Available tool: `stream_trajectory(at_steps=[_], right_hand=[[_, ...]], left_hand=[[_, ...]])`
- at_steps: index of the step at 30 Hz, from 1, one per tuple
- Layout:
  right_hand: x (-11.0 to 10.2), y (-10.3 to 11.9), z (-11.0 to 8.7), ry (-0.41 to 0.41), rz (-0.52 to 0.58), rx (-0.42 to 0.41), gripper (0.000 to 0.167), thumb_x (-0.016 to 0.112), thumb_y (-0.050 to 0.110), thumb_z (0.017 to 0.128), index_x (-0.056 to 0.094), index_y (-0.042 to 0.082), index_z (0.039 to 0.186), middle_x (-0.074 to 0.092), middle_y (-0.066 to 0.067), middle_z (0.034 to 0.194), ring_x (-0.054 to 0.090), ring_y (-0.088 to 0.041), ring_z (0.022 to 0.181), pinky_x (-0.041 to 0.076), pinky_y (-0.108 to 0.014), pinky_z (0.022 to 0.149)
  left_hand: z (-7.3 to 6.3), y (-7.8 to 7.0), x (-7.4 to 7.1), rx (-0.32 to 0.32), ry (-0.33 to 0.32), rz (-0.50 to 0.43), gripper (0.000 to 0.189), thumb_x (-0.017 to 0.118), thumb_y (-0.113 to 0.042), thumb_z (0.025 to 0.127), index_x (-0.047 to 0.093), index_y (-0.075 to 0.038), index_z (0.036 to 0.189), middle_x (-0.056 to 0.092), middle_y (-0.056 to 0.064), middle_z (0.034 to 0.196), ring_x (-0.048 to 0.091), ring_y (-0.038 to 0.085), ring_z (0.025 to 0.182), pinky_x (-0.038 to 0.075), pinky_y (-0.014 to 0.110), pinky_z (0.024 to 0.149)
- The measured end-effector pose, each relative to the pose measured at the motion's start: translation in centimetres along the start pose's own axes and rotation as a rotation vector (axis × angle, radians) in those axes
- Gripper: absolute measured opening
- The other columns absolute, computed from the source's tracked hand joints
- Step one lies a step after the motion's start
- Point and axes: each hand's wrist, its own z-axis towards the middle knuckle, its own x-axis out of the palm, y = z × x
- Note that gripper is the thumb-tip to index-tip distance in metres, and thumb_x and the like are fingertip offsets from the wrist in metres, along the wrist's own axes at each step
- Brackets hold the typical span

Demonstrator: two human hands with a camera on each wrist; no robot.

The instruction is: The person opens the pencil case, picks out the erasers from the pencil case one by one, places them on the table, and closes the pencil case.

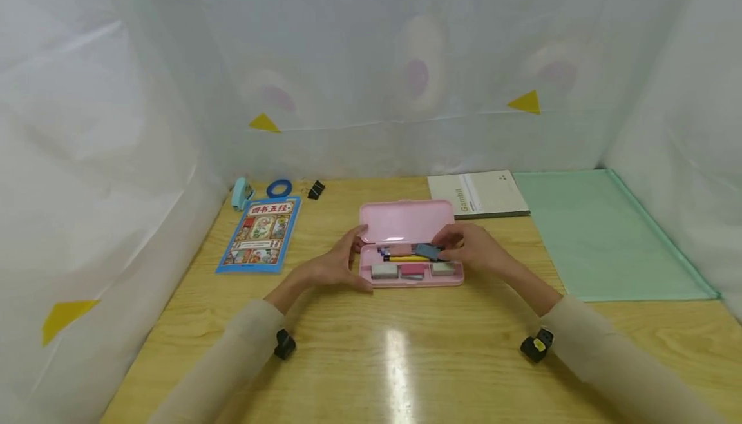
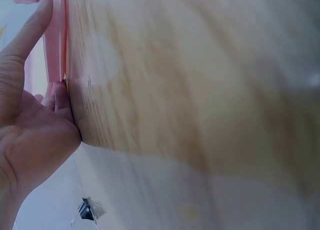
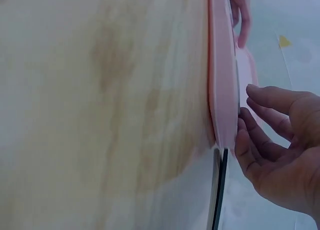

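A pink pencil case (image 1: pixel 407 221) lies with its lid folded back on the table. My left hand (image 1: pixel 336 266) grips its left end, thumb along the front corner and fingers behind; the left wrist view shows these fingers curled at its edge. At the right end, the fingers of my right hand (image 1: pixel 472 248) reach over the rim beside a blue-grey block (image 1: pixel 428 251); they look loosely bent and parted in the right wrist view. This block rests across a yellow pencil (image 1: pixel 400 258) and other pens. Along the front sit a grey-white block (image 1: pixel 384 272), a pink block (image 1: pixel 412 269) and a pale block (image 1: pixel 442 269).
At the left lie a blue-edged book (image 1: pixel 259 234), a light-blue tape dispenser or stapler (image 1: pixel 239 193), a blue ring of tape (image 1: pixel 279 188) and a black binder clip (image 1: pixel 315 190). Behind the case is a notebook (image 1: pixel 487 193); a green translucent mat (image 1: pixel 614 237) covers the right.
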Motion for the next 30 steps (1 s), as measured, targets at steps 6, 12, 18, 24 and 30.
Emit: stream_trajectory(at_steps=[6,12,18,24,30], right_hand=[[1.4,0.7,0.7,-0.004,-0.086,0.023,0.020,0.082,0.009,0.088,0.075,0.009,0.107,0.068,-0.005,0.100,0.058,-0.019,0.086,0.049,-0.031,0.076],[1.7,1.1,1.1,-0.037,-0.150,-0.007,0.019,0.083,0.005,0.085,0.074,0.008,0.101,0.068,-0.003,0.090,0.058,-0.018,0.079,0.048,-0.032,0.070],[1.4,0.8,1.0,-0.048,-0.105,-0.002,0.017,0.080,0.006,0.087,0.075,0.010,0.103,0.069,-0.004,0.094,0.061,-0.019,0.083,0.051,-0.033,0.074],[-0.8,0.0,0.5,-0.107,-0.089,0.002,0.016,0.077,0.007,0.089,0.076,0.014,0.104,0.071,-0.004,0.101,0.063,-0.022,0.092,0.053,-0.039,0.084],[-3.9,-1.7,-0.2,-0.178,-0.117,0.020,0.016,0.075,0.008,0.093,0.077,0.012,0.107,0.072,-0.006,0.100,0.065,-0.023,0.090,0.053,-0.039,0.079]], left_hand=[[0.0,-0.1,0.0,-0.002,0.009,-0.006,0.126,0.093,-0.032,0.078,0.004,-0.020,0.167,0.039,0.009,0.139,0.040,0.022,0.124,0.037,0.038,0.106],[0.0,-0.1,0.0,0.007,0.007,-0.022,0.124,0.093,-0.028,0.079,0.006,-0.020,0.167,0.039,0.011,0.138,0.039,0.025,0.123,0.037,0.039,0.104],[0.2,0.2,-0.1,0.013,0.011,-0.021,0.123,0.092,-0.028,0.080,0.006,-0.020,0.167,0.039,0.011,0.139,0.039,0.025,0.123,0.038,0.039,0.103],[0.2,0.2,-0.2,-0.006,0.013,-0.021,0.125,0.094,-0.028,0.078,0.005,-0.024,0.166,0.039,0.008,0.138,0.039,0.022,0.120,0.038,0.035,0.100],[0.0,0.1,-0.3,0.001,0.023,-0.031,0.125,0.094,-0.028,0.079,0.004,-0.022,0.167,0.038,0.010,0.138,0.038,0.023,0.119,0.038,0.036,0.098]])
